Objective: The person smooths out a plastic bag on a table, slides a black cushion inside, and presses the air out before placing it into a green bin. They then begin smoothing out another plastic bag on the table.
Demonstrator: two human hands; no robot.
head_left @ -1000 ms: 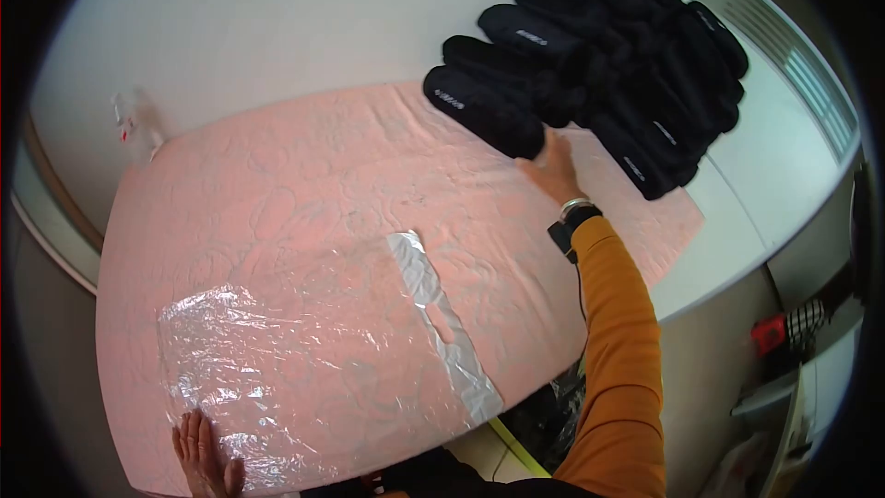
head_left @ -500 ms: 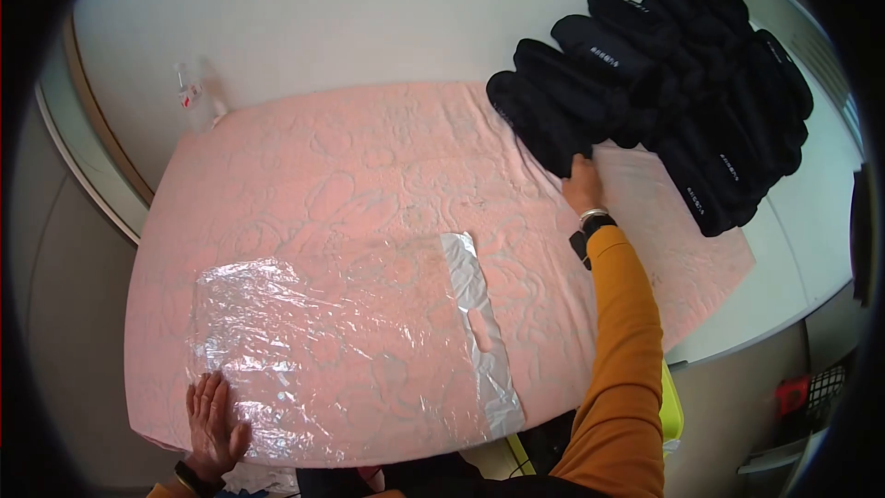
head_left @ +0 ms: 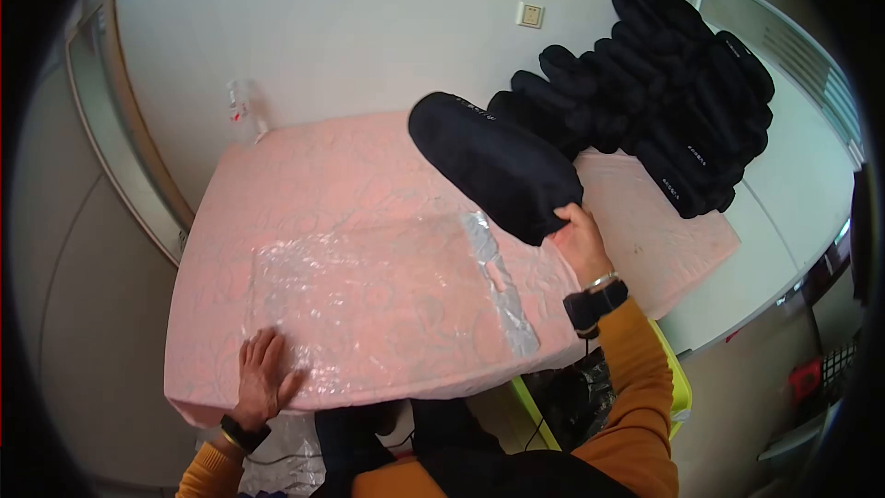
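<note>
My right hand (head_left: 581,238) grips the near end of a long black padded roll (head_left: 498,162) with small pale lettering at its far end. The roll hangs over the pink cloth, left of the heap. On the pink patterned cloth (head_left: 323,162) lies a clear plastic bag (head_left: 378,286), flat, with a silvery strip and a handle hole at its right end. The bag's lower left corner is under or beside my left hand (head_left: 265,376), whose fingers are spread and hold nothing.
A heap of similar black rolls (head_left: 682,93) covers the back right, against the wall. A clear bottle (head_left: 238,106) stands at the back left corner. Below the table's front edge at right is a yellow-green bin (head_left: 680,397) with dark plastic inside.
My right hand has pulled one black roll away from the heap, toward me. The view has shifted, and my left hand still rests by the bag's corner.
</note>
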